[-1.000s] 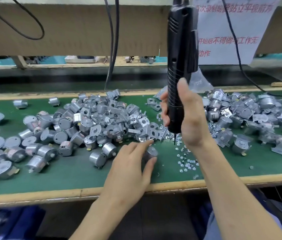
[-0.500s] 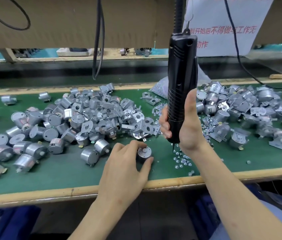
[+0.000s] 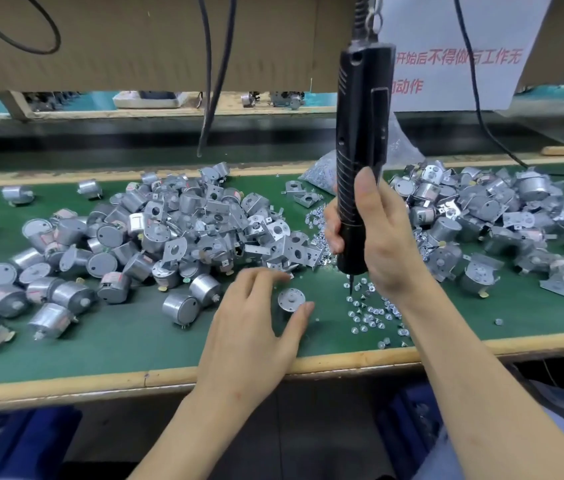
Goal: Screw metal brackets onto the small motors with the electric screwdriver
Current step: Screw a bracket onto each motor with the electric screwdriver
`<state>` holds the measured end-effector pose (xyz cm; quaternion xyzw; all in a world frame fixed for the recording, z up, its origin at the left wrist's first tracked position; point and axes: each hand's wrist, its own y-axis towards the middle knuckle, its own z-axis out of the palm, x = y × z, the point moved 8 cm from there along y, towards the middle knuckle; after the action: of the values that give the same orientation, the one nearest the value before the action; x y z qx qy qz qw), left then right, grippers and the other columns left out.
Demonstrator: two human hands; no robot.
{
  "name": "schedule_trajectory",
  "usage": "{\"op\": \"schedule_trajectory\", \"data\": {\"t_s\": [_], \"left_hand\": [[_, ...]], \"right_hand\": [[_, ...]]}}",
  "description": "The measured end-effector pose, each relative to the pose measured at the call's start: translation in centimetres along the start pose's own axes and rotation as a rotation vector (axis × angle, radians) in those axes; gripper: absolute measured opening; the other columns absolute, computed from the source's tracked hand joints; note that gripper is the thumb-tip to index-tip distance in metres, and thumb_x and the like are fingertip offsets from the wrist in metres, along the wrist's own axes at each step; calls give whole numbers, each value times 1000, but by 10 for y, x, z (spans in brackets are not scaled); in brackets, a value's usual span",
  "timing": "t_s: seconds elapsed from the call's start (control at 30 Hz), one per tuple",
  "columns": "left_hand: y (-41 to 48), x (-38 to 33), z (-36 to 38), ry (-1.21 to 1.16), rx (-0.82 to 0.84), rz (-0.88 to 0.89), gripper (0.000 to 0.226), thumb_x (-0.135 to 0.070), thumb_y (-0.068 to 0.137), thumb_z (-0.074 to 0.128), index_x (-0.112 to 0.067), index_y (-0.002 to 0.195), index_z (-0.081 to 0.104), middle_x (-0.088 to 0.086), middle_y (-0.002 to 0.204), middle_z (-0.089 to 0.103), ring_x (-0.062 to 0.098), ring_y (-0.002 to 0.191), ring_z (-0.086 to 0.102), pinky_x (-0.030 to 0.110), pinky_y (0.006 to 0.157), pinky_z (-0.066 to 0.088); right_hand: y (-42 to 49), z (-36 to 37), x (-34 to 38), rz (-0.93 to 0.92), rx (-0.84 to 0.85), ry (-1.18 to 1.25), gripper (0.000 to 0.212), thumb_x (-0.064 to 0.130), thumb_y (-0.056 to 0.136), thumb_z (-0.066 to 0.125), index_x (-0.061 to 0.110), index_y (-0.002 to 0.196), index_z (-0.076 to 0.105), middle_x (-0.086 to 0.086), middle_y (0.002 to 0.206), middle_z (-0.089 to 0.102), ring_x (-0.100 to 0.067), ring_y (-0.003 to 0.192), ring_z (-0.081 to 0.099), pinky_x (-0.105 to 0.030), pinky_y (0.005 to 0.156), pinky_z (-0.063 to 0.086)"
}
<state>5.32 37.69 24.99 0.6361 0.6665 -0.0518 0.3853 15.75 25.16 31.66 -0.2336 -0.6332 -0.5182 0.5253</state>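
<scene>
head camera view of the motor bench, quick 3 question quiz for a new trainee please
1. True or false: the right hand grips the electric screwdriver upright, its bit pointing down over the loose screws.
2. The motor beside the left hand thumb is: A) standing shaft up on the green mat; B) lying in a tray; C) hanging from the driver's bit.
3. Fill in: the heap of loose brackets lies to the ___ of the screwdriver.
Key: 1 true; 2 A; 3 left.
</scene>
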Motion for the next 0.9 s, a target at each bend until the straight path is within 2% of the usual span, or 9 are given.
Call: {"op": "schedule_trajectory", "data": {"t_s": [0.07, 0.13, 0.23, 0.33, 0.43, 0.63, 0.83, 0.9], "left_hand": [[2, 2, -2, -17, -2, -28, 44, -55, 88, 56, -29, 124, 55, -15, 129, 43, 13, 92, 58, 34, 83, 50], [6, 2, -2, 19, 33, -37, 51, -61, 89, 46, -31, 129, 53, -15, 141, 34, 18, 91, 61, 39, 85, 51], [13, 1, 4, 120, 131, -11, 60, -70, 91, 27, -39, 136, 50, -19, 155, 16, 20, 104, 61, 40, 88, 49], [18, 4, 14, 242, 214, -12, 73, -77, 88, 9, -44, 144, 42, -20, 161, 3, 22, 119, 56, 38, 88, 46], [20, 5, 21, 330, 249, -3, 82, -77, 82, -1, -44, 149, 33, -19, 163, -1, 25, 118, 58, 38, 84, 47], [19, 4, 19, 358, 215, -11, 80, -76, 86, 4, -36, 153, 22, -9, 164, 4, 28, 114, 60, 39, 80, 48], [19, 0, 11, 264, 163, -33, 81, -73, 88, 13, -29, 156, 12, 1, 157, 21, 35, 110, 59, 41, 80, 50], [19, 0, 6, 207, 122, -34, 80, -70, 90, 19, -27, 157, 13, 1, 155, 25, 34, 101, 61, 43, 82, 52]], "right_hand": [[-1, 1, -7, 33, 17, 54, 87, 90, 71, 55, 5, 90, 54, -4, 64, 51, -20, 49, 45, -29, 50, 39], [-1, 4, -13, 72, 36, 108, 88, 96, 65, 51, 10, 84, 57, -4, 63, 51, -19, 49, 44, -29, 49, 39], [0, 7, -19, 95, 30, 155, 87, 96, 65, 48, 11, 82, 55, -3, 61, 50, -18, 47, 43, -27, 48, 39], [1, 10, -22, 99, 28, 150, 85, 94, 68, 44, 10, 80, 55, -2, 59, 50, -16, 45, 43, -25, 47, 40], [2, 11, -23, 106, 28, 161, 86, 94, 66, 45, 10, 80, 55, -1, 58, 49, -16, 44, 42, -25, 47, 39], [4, 8, -24, 141, 35, 192, 90, 97, 57, 52, 10, 77, 55, -2, 57, 48, -16, 43, 41, -25, 45, 38], [3, 6, -23, 143, 39, 172, 88, 99, 56, 51, 13, 74, 56, -2, 57, 48, -17, 43, 41, -24, 46, 37], [3, 6, -23, 138, 36, 174, 87, 98, 57, 50, 13, 74, 56, -2, 56, 48, -17, 43, 41, -25, 45, 37]]}}
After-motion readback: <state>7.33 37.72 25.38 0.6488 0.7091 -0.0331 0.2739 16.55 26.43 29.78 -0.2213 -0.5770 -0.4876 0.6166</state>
